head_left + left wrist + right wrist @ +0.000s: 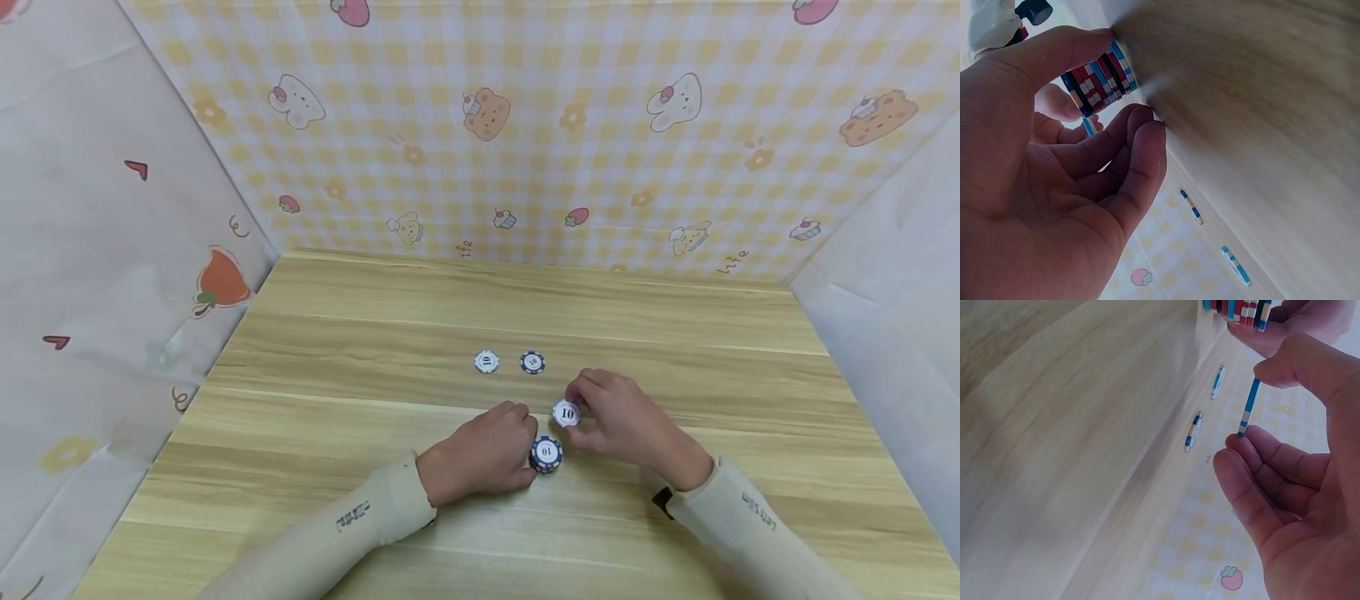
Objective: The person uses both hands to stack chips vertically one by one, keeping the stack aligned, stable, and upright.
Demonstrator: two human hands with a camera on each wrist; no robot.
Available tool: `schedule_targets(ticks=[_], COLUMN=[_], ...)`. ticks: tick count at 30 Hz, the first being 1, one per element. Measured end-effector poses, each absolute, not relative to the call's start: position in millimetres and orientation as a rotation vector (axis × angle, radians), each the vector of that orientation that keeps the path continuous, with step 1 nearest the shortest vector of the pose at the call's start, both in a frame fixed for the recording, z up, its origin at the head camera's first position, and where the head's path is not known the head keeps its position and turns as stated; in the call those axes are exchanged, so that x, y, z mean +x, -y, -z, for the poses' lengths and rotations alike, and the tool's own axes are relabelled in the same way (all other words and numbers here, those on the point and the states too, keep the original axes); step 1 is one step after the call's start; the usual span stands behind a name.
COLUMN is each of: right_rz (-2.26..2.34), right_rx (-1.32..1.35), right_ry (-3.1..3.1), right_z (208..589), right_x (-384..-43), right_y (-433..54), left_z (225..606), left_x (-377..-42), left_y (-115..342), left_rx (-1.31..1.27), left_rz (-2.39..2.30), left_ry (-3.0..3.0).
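A stack of poker chips (547, 454) stands on the table, a dark blue chip marked 10 on top. In the left wrist view the stack (1100, 80) shows red, blue, black and white edges. My left hand (487, 450) steadies it, with the thumb against its side near the bottom and the other fingers curled around beside it. Just above and right of the stack, my right hand (626, 421) pinches a light poker chip (566, 413) marked 10 between thumb and fingers. Seen edge-on in the right wrist view, this chip (1249, 407) has blue and white bands.
Two loose chips lie flat farther back on the wooden table (360, 333): a light blue-white chip (487, 361) and a dark blue chip (532, 362). A yellow checked cloth (525, 175) hangs behind the table, with pale cloth on both sides.
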State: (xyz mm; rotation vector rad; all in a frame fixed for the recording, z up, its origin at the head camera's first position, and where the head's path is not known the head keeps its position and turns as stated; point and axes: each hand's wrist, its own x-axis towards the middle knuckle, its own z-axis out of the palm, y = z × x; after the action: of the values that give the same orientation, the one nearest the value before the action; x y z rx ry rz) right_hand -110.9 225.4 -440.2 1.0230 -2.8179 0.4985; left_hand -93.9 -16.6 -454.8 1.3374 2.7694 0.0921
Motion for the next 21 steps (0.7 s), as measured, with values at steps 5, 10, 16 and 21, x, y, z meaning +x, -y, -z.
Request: schedule_targets(ticks=[5, 10, 16, 21], right_rz=[-0.501, -0.51, -0.507, -0.533], right_rx=[1.063, 1.079, 1.105, 1.124], right_ry=[2.778, 2.782, 2.778, 2.787], right_z=[439.2, 439.1, 438.7, 437.5], right_x=[-107.2, -102.9, -98.3, -95.7], right_y=[-221.8, -218.4, -214.1, -212.0], left_z=[454.2, 453.6, 453.6, 452.8], left_x=[-94.0, -93.7, -93.2, -93.3], left_y=[16.9, 17.4, 17.7, 17.3], left_rx=[1.336, 1.355, 1.363, 1.351], left_rz=[-0.109, -0.117, -0.128, -0.115], left_ry=[-2.766, -2.774, -2.774, -2.764])
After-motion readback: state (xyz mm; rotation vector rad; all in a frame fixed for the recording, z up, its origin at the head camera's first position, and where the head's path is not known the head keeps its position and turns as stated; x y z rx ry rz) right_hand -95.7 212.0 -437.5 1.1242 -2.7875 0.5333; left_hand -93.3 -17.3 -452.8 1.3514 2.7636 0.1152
